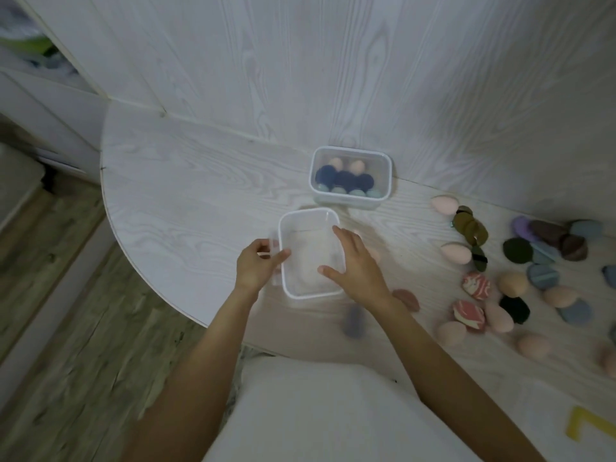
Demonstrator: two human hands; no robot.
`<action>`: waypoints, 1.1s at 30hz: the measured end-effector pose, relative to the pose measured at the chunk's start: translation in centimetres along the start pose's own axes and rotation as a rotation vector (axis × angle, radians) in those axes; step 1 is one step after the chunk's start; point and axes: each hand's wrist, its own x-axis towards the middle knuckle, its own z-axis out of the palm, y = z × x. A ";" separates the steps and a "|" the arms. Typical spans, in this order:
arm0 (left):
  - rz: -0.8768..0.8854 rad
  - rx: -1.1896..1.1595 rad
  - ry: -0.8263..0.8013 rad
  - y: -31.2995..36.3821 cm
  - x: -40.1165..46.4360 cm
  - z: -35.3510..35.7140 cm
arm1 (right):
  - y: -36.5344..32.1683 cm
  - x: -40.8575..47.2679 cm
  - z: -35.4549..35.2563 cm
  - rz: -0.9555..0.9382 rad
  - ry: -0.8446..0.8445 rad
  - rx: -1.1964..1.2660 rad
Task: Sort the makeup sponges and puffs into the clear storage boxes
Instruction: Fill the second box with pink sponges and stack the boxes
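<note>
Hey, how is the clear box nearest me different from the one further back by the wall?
The near box looks empty; the far box holds peach, dark blue and light blue sponges. The left hand grips the near box's left side and the right hand rests at its right rim; nothing touches the far box. The near box stands mid-table; the far box stands close to the wall. Both are clear, rectangular and white-rimmed.

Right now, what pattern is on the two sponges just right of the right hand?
The two marbled sponges show pink-and-white swirls, clearest in the head view.
</note>
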 end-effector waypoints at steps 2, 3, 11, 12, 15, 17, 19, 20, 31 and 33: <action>0.021 0.041 0.044 -0.2 0.0 -0.2 | 0.1 -0.8 -0.1 -0.088 -0.098 -0.138; 0.026 0.030 0.073 -0.1 -0.1 -0.4 | 0.1 -1.2 -0.1 -0.126 -0.176 -0.219; 0.158 -0.208 0.049 0.9 -0.5 -1.7 | 1.3 -1.2 -1.3 -0.162 -0.088 0.146; 0.165 -0.168 0.030 0.7 -0.2 -1.7 | 1.5 -1.2 -1.7 -0.164 -0.105 0.192; 0.233 -0.020 -0.067 0.1 0.4 -1.5 | 1.5 -1.3 -2.1 -0.183 -0.113 0.313; 0.241 -0.035 -0.095 0.2 0.5 -1.6 | 1.0 -1.2 -2.0 -0.152 -0.067 0.503; 0.205 -0.073 -0.120 -0.1 0.8 -2.0 | 0.3 -0.7 -2.2 -0.075 0.030 0.709; 0.172 -0.087 -0.141 -0.4 1.0 -2.4 | 0.0 -0.2 -2.3 -0.031 0.083 0.758; 0.125 -0.024 -0.062 -3.4 0.3 -4.1 | -1.6 8.7 -1.3 0.373 0.130 0.708; 0.154 0.033 -0.071 -3.2 0.2 -3.4 | -0.9 9.3 -1.7 0.405 0.191 0.689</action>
